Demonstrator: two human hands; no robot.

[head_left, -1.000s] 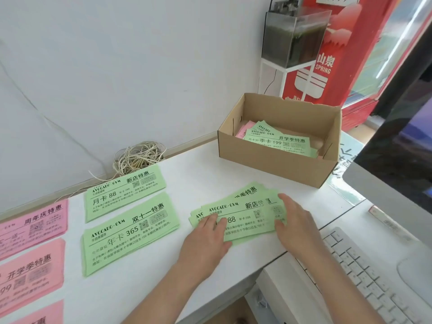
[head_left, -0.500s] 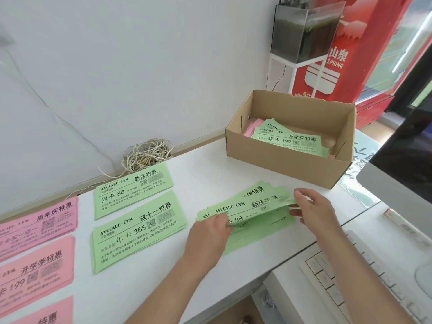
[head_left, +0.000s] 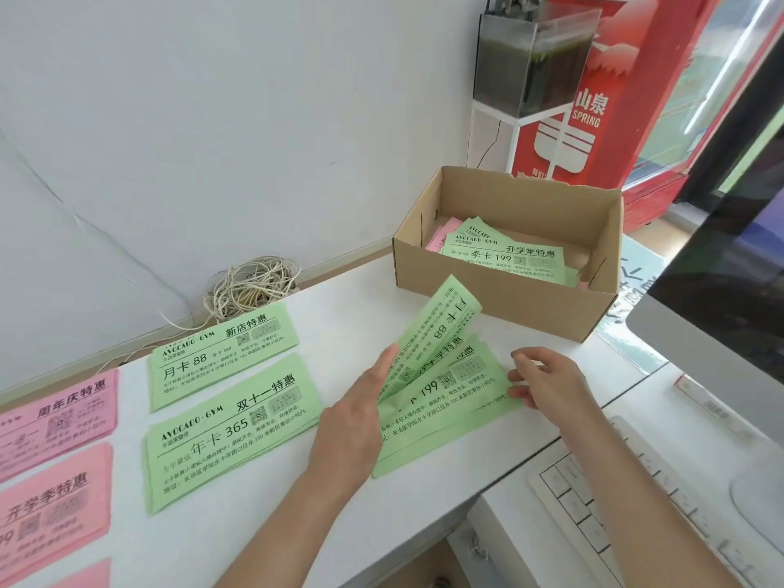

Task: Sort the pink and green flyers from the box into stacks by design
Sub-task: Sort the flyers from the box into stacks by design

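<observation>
My left hand (head_left: 356, 413) pinches a green "88" flyer (head_left: 437, 333) and holds it tilted up off a loose pile of green flyers (head_left: 449, 401) on the white desk. My right hand (head_left: 547, 381) rests its fingertips on the pile's right edge, whose top sheet reads "199". Left of the pile lie two green stacks, the "88" stack (head_left: 220, 354) behind and the "365" stack (head_left: 229, 430) in front. Pink stacks (head_left: 55, 418) lie at the far left. The cardboard box (head_left: 500, 299) behind the pile holds more green and pink flyers (head_left: 509, 252).
A coil of pale cord (head_left: 250, 286) sits by the wall behind the green stacks. A keyboard (head_left: 628, 511) and a monitor (head_left: 729, 290) stand at the right on a lower surface. A small tank (head_left: 530, 57) and a red cooler (head_left: 615, 99) stand behind the box.
My left hand has lifted the top "88" flyer off the pile and swung its right end upward. The right hand let go of that sheet and now rests on the pile.
</observation>
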